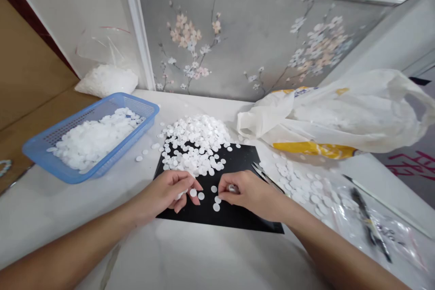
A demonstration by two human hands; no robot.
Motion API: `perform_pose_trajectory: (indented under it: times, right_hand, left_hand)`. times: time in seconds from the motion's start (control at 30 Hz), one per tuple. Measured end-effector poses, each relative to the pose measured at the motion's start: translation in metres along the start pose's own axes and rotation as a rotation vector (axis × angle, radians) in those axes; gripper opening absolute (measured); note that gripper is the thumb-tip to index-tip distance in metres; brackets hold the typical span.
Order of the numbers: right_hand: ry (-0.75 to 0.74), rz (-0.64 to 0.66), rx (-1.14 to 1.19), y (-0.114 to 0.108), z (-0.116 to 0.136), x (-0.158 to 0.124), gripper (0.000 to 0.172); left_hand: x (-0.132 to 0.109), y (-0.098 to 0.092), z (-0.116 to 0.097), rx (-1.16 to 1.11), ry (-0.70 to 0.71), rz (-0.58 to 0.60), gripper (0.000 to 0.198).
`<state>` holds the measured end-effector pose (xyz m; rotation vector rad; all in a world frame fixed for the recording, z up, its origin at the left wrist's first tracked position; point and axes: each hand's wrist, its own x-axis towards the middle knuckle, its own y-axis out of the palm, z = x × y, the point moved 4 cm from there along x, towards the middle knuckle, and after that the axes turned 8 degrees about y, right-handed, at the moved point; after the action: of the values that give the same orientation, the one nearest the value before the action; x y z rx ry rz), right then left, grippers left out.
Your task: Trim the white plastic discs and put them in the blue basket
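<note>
My left hand is half curled at the left of a black sheet, with a few small white discs held under its thumb. One disc lies against its fingertips, and another rests just beside them. On the right, my right hand pinches with thumb and forefinger at the edge of a loose disc. More white shows inside its curled fingers. Two more discs lie flat close to that pinch. Behind both hands a heap of white discs covers the sheet's far part and spills onto the table.
A blue basket of discs stands at left, before a clear bag of white pieces. Tweezers lie by my right hand. Further right are scattered discs, a white plastic bag, a black pen and clear bags.
</note>
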<state>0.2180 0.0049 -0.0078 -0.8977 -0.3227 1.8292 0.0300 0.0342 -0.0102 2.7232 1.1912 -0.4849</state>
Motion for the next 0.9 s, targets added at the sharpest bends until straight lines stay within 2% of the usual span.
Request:
perform_pose_trajectory:
  times: [0.13, 0.23, 0.33, 0.47, 0.6, 0.77, 0.9]
  right_hand:
    - [-0.018, -0.01, 0.01, -0.004, 0.001, -0.001, 0.016]
    - [-0.104, -0.022, -0.021, -0.004, 0.007, -0.002, 0.018]
    - [-0.2, 0.064, -0.117, 0.005, 0.013, -0.004, 0.01]
    - [-0.238, 0.087, -0.268, 0.012, 0.015, -0.006, 0.004]
    - [-0.226, 0.076, -0.238, 0.013, 0.013, -0.004, 0.007]
    - [-0.222, -0.07, -0.175, 0.018, 0.013, -0.001, 0.003]
    - [-0.27, 0.007, -0.128, 0.019, 0.015, -0.003, 0.006]
  left_hand:
    - [0.0, 0.0, -0.001, -0.007, -0.002, -0.006, 0.039]
    - [-0.001, 0.0, -0.001, -0.009, -0.011, -0.018, 0.039]
    - [-0.001, 0.0, 0.0, -0.019, -0.032, -0.027, 0.039]
    - [-0.001, 0.0, 0.0, -0.024, -0.031, -0.025, 0.04]
    - [-0.001, 0.0, 0.0, -0.025, -0.033, -0.028, 0.039]
    - [0.002, -0.002, 0.0, -0.019, 0.042, -0.037, 0.028]
    - [0.004, -0.006, -0.001, -0.042, 0.114, -0.102, 0.018]
